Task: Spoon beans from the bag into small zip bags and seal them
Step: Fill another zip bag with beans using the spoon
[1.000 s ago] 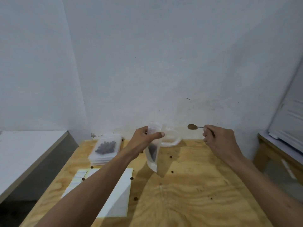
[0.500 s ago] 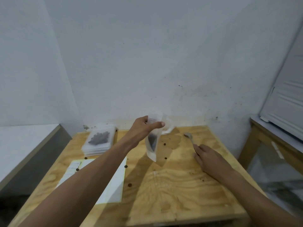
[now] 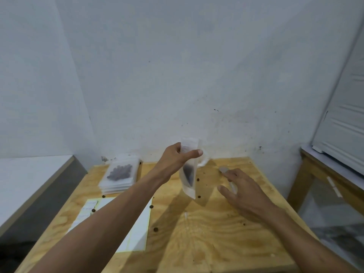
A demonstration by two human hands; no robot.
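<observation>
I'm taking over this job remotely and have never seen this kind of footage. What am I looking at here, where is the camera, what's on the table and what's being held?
There is no machine: these are a person's two bare arms, seen from one wide-angle camera worn on the head, looking forward and down.

The left hand pinches a small zip bag near its top and holds it above the wooden table; some dark beans show inside it.

The right hand is open, fingers spread low over the table, and holds nothing. A metal spoon lies on the table, partly hidden under that hand's fingers.

At the back left sits a stack of filled zip bags. Nearer are white sheets, perhaps labels. Loose beans are scattered about. A crumpled clear plastic bag sits behind the held one.
</observation>
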